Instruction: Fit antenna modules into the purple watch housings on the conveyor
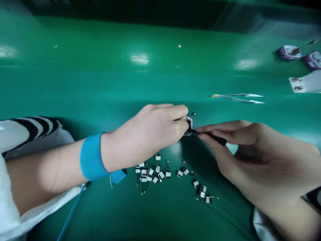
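My left hand (160,129), a blue band round its wrist, is closed with thumb and fingers on a small electronic device housing (188,133). Most of that housing is hidden behind the fingers; a pale rim and a short wire with a dark end show. A slim black hand tool (218,138) is pinched between the thumb and fingers of my right hand (240,144). Its thin tip reaches the housing; whether it touches a part inside I cannot tell. Below the hands lie several small black-and-white modules (160,174) with thin dark leads and gold-coloured ends.
Metal tweezers (235,97) lie on the green mat (95,80) beyond my right hand. Two purple housings (288,53) stand at the far right, near a whitish plate (307,83). A blue cord (71,214) runs from the wristband to the lower left.
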`<state>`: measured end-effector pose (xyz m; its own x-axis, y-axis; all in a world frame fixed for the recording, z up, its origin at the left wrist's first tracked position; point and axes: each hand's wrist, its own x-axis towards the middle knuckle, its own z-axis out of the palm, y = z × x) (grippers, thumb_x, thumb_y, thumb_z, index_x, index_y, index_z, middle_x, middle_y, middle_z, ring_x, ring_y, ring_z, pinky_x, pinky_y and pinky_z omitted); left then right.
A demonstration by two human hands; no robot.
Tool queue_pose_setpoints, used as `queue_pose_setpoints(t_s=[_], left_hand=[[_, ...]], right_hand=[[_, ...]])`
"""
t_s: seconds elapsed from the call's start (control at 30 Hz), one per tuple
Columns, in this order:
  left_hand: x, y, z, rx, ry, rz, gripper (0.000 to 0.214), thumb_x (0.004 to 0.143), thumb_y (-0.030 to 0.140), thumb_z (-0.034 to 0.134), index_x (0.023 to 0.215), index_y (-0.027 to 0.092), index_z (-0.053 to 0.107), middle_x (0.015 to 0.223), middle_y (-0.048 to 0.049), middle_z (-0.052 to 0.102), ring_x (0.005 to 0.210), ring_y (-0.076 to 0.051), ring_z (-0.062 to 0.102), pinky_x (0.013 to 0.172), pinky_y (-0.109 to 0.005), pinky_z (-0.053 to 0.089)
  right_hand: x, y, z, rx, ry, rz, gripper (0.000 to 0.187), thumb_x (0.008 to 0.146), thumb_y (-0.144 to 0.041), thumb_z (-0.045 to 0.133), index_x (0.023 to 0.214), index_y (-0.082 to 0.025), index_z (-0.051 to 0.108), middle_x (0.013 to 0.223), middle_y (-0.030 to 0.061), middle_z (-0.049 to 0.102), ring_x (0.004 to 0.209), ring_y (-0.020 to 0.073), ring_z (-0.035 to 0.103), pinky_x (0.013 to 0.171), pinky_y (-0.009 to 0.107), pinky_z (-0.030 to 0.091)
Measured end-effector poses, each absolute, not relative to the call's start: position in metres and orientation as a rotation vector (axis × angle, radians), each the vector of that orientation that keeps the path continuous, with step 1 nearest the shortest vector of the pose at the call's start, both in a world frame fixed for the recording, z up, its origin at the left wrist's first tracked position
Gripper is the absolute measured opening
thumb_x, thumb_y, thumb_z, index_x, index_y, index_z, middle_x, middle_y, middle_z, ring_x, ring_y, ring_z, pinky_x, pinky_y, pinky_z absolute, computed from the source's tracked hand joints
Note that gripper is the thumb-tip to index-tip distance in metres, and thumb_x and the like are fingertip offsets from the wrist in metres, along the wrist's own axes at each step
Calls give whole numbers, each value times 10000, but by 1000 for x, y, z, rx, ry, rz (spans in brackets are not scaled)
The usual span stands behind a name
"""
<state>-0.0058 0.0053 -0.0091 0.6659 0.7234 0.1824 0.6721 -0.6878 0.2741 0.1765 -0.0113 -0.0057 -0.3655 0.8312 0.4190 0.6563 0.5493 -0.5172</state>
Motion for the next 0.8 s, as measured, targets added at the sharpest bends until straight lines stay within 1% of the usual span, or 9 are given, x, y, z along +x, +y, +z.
queue_pose_setpoints(t_s=[0.07,0.13,0.23,0.33,0.5,0.6,0.7,0.8], left_hand=[[-4,6,-8,2683,1138,259,226,813,103,394,802,160,612,850,-37,593,755,-154,567,566,-233,403],[-2,7,-7,2644,1178,166,192,803,107,427,803,163,611,854,-31,583,741,-155,560,552,-234,375],[0,7,-6,2617,1208,162,175,801,132,445,768,163,613,816,-18,563,714,-146,547,532,-230,336],[0,7,-7,2619,1210,196,201,809,145,422,748,167,612,797,-7,549,691,-131,530,528,-227,314],[0,6,-8,2623,1186,229,175,798,151,438,734,162,601,771,-18,541,691,-140,518,554,-240,329],[-1,5,-9,2618,1172,253,174,798,149,439,740,168,603,805,-30,559,727,-155,523,576,-249,346],[-1,5,-9,2592,1170,272,193,809,175,428,731,166,605,784,-35,557,760,-174,541,602,-262,369],[-2,5,-9,2600,1190,305,213,823,201,410,726,169,598,749,-26,545,754,-171,552,599,-258,376]], right_hand=[[176,-9,-5,-1193,-2111,399,218,652,-137,655,604,-194,450,721,-9,666,677,126,642,535,211,516],[175,-6,-6,-1193,-2080,489,219,628,-148,674,620,-189,458,733,-3,660,701,154,645,564,250,532],[171,-3,-8,-1184,-2038,567,242,641,-118,649,618,-193,420,702,-12,634,717,156,643,573,252,537],[167,-4,-10,-1182,-2014,552,253,648,-78,630,611,-198,410,680,-19,616,724,143,639,574,237,531],[168,-4,-8,-1145,-1881,616,242,648,-69,638,640,-189,428,695,-11,615,706,146,640,602,269,546],[172,-1,-6,-1105,-1697,551,242,665,-69,631,655,-186,419,671,-1,597,687,154,636,608,309,549],[177,4,-9,-1081,-1582,531,225,672,-68,629,678,-183,436,666,-10,594,680,149,633,586,310,549],[184,10,-16,-1032,-1545,612,203,668,-62,633,679,-176,465,653,-25,600,645,143,632,540,301,547]])
